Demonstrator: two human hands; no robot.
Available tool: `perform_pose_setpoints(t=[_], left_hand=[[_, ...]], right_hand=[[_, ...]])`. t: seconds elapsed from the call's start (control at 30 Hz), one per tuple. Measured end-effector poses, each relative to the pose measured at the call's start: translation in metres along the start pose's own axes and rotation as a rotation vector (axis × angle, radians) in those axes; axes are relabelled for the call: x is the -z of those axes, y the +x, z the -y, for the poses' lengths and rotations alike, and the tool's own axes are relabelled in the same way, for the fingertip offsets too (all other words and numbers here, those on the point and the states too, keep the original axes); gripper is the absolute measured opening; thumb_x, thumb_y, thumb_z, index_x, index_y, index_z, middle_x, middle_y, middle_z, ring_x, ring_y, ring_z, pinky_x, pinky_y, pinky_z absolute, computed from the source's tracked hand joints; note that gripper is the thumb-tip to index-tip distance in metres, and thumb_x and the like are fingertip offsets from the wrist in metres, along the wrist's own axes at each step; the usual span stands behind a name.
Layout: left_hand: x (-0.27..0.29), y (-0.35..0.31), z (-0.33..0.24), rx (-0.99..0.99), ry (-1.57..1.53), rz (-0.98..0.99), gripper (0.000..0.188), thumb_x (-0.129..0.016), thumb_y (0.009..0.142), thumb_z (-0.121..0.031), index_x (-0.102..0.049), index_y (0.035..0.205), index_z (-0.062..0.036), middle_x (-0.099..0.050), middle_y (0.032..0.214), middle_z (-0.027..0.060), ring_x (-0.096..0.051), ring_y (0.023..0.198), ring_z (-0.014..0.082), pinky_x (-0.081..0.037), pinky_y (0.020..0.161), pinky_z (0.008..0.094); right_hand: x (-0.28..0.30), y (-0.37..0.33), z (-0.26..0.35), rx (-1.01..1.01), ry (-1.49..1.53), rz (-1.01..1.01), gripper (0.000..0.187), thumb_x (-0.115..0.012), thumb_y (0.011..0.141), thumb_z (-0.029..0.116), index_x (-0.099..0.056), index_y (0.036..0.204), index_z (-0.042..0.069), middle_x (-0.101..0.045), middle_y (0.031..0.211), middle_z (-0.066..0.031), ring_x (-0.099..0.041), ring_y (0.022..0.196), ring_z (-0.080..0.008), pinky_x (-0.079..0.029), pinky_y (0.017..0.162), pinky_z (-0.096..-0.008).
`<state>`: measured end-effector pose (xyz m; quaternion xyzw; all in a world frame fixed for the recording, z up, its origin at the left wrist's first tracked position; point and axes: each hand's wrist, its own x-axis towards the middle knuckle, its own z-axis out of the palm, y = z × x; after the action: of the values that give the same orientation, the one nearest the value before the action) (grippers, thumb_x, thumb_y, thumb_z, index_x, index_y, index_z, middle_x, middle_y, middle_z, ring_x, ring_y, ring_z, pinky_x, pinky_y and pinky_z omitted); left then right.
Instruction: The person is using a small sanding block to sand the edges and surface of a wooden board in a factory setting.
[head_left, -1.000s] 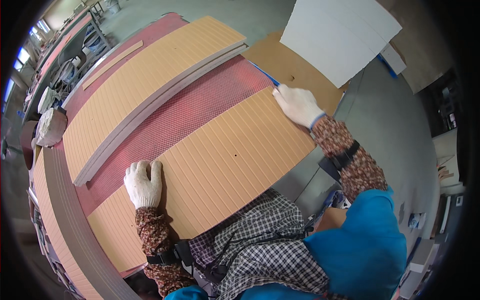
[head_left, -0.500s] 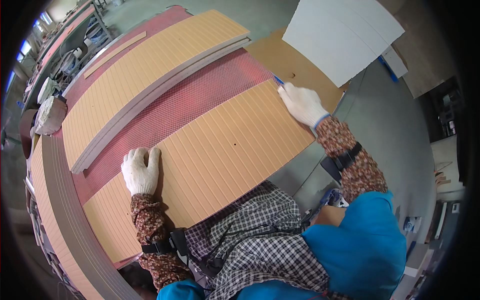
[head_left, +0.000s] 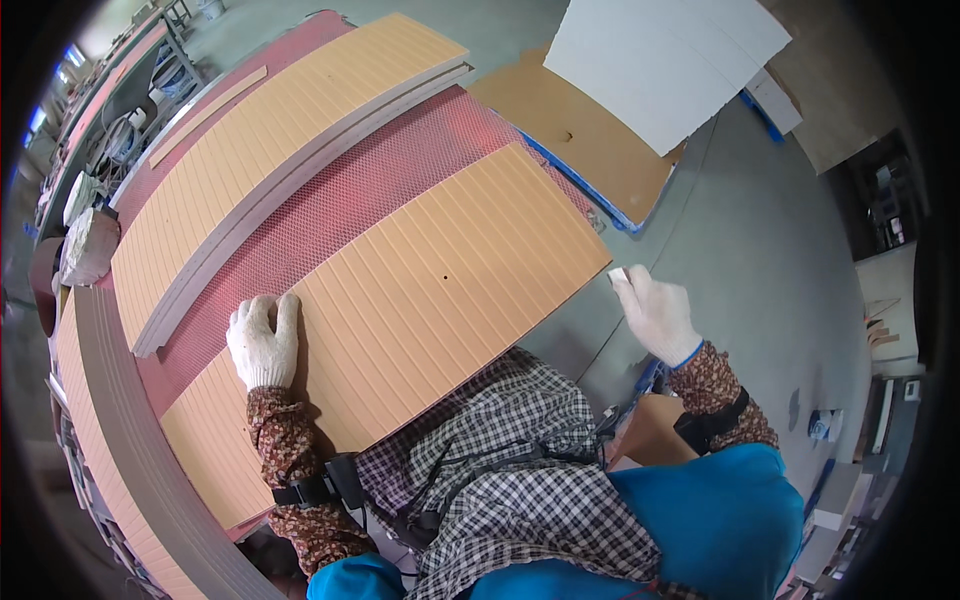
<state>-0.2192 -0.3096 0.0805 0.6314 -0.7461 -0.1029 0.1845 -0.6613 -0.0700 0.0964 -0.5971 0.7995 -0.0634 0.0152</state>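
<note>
A tan grooved panel [head_left: 445, 300] with a small dark hole lies across the red mesh-covered table in front of me. My left hand [head_left: 264, 342], in a white knit glove, rests on its left part, with the fingers stretched to the far edge and the thumb apart. Just off the panel's near right corner is my right hand [head_left: 655, 312], gloved the same way. Its fingers are closed on a small pale flat piece [head_left: 618, 276], whose kind I cannot make out. The hand and piece appear apart from the panel.
Beyond the panel lies a stack of similar grooved boards [head_left: 290, 150] with a thin strip [head_left: 208, 115] behind it. More stacked panels [head_left: 120, 430] stand at the left. Right of the table are a brown sheet [head_left: 580, 125] and a large white sheet [head_left: 660, 65].
My right hand has moved from the panel's far right corner down its right end to the near corner. The left hand stays on the panel. The whole view has shifted slightly.
</note>
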Motion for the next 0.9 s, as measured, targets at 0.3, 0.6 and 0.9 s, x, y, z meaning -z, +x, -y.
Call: perform_pose_setpoints(t=[0.3, 0.6, 0.9], left_hand=[[-0.012, 0.003, 0.009, -0.056, -0.029, -0.073, 0.035, -0.071, 0.094, -0.038, -0.075, 0.096, -0.0026, -0.068, 0.092, 0.0133, -0.061, 0.095, 0.0337, -0.048, 0.091, 0.0470], [-0.006, 0.002, -0.001, -0.012, 0.014, -0.018, 0.035, -0.069, 0.096, -0.036, -0.074, 0.100, -0.0012, -0.068, 0.097, 0.0142, -0.061, 0.100, 0.0334, -0.047, 0.095, 0.0460], [-0.006, -0.001, 0.005, -0.005, -0.021, -0.057, 0.036, -0.073, 0.093, -0.039, -0.076, 0.097, -0.0027, -0.069, 0.094, 0.0127, -0.061, 0.097, 0.0327, -0.047, 0.093, 0.0463]], right_hand=[[0.003, 0.018, 0.010, 0.021, -0.035, 0.042, 0.033, -0.051, 0.111, 0.037, -0.057, 0.099, 0.007, -0.063, 0.061, -0.0147, -0.065, 0.056, -0.0400, -0.050, 0.052, -0.0515], [-0.006, 0.121, 0.029, 0.163, -0.037, 0.052, 0.034, -0.046, 0.111, 0.034, -0.058, 0.102, 0.004, -0.069, 0.071, -0.0200, -0.071, 0.069, -0.0420, -0.055, 0.063, -0.0548], [-0.018, 0.262, 0.073, 0.249, -0.044, 0.046, 0.039, -0.041, 0.110, 0.036, -0.064, 0.109, 0.004, -0.073, 0.097, -0.0277, -0.072, 0.095, -0.0456, -0.056, 0.084, -0.0583]])
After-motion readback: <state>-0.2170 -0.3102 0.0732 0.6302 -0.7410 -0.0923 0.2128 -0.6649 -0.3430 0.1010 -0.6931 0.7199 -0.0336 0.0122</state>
